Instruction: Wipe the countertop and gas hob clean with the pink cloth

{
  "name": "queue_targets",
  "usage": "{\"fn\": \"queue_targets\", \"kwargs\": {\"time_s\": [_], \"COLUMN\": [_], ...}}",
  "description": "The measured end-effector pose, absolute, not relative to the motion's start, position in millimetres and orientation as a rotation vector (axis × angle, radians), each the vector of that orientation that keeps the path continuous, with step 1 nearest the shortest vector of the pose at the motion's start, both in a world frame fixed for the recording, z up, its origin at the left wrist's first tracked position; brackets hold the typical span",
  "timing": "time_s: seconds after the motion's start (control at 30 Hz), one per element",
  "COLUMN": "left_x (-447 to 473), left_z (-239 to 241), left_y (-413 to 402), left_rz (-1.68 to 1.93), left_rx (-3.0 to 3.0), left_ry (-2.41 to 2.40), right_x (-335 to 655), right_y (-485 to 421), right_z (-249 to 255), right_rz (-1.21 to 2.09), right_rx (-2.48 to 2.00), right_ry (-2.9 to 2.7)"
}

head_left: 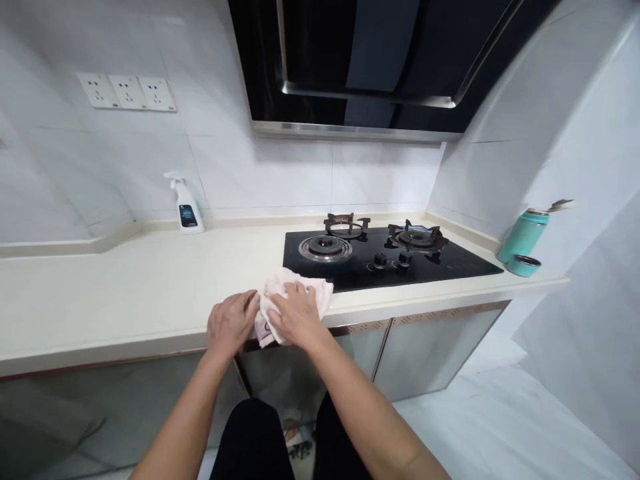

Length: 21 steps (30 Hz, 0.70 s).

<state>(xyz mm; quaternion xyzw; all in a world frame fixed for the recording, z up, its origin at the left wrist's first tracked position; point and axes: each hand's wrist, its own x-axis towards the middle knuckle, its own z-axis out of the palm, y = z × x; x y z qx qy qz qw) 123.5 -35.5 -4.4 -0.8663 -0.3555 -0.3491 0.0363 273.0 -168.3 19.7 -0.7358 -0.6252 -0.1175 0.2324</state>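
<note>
A pale pink cloth [321, 291] lies bunched over the front edge of the counter, at the near left corner of the black gas stove [340, 272]. My right hand [296, 312] presses on it from above, fingers bent into the fabric and gripping it. One corner with a purple mark hangs over the edge. Just left of the cloth is my left hand [233, 323], at the counter edge with its fingers curled together. Its fingertips meet the side of the cloth; whether they pinch any of it is hidden.
A white spray bottle [188, 208] stands by the back wall. At the far right are a turquoise flask [524, 235] with something sticking out and a small turquoise cup [523, 267]. A black range hood [380, 60] hangs above the stove; cabinet doors [440, 350] are below.
</note>
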Motion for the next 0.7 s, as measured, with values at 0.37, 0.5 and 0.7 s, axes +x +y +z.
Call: {"fn": "queue_targets", "kwargs": {"time_s": [0.37,0.5,0.7], "left_x": [77.6,89.6,103.0], "left_z": [-62.4,-68.6,-71.2], "left_y": [-74.2,-85.0,-89.0], "left_rz": [-1.195,-1.334,-1.466], "left_rx": [-2.507,-2.477,-2.420], "left_ry": [-0.859,-0.967,-1.044], "right_x": [415.9,486.4,497.8], "right_y": [-293.3,-345.9,-379.1], "right_z": [-26.1,-54.6,-112.3], "right_rz": [-0.530,-0.721,-0.908], "right_rx": [-2.060,-2.046,-1.674], "right_ry": [-1.314,-0.991,-0.346]}}
